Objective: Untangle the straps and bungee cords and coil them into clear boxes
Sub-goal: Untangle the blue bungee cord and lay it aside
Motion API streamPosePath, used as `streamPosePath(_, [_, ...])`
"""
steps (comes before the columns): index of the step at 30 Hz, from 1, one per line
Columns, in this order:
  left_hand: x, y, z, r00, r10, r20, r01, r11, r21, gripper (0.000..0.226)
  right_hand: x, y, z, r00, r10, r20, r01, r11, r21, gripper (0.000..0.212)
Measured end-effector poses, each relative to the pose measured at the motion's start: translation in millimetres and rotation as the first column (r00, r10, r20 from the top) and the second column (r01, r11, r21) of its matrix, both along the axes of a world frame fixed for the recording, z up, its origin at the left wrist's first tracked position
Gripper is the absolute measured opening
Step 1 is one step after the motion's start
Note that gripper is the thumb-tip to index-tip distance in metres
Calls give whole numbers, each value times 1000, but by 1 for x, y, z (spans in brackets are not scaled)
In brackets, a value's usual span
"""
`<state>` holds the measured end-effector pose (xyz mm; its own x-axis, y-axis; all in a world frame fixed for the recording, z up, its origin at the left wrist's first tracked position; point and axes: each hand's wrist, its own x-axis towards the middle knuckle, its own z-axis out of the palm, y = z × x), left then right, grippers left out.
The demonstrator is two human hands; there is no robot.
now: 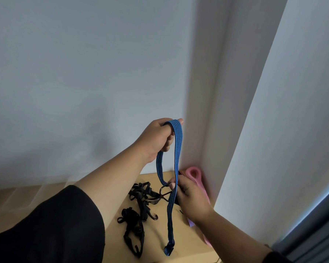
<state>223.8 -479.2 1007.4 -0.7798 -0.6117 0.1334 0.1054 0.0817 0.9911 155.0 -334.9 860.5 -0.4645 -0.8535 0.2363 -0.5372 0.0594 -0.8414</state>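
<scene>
Black sleeve [46, 224] closest, left hand [158, 137] raised beyond it, fingers curled round the fold of blue flat bungee [176, 149]. Right hand [190, 194] lower, pinching the same band by a dark hook [165, 192], above the bench [188, 240]. Free end dangling just beside the black tangle [139, 209]; could snag there and re-knot. No clear boxes visible.

1. A single head-worn wide-angle view looks forward and slightly down from above the person's arms.
2. It faces a pale grey wall [84, 73] that fills the far upper frame.
3. The light wooden counter [188, 232] sits low and near, partly cropped at the bottom edge.
</scene>
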Motion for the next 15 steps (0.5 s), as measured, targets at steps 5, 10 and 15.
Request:
streamPosePath(5, [2, 6, -2, 999, -45, -12, 45, 999, 5, 41, 2, -7, 1, 973, -74, 219, 66, 997, 43, 15])
streamPosePath(10, [5, 9, 0, 997, -60, -51, 61, 998, 24, 43, 6, -6, 5, 963, -83, 256, 73, 996, 48, 11])
streamPosePath(15, [9, 7, 2, 997, -33, -64, 33, 999, 6, 42, 8, -9, 6, 871, -143, 469, 154, 988, 16, 2])
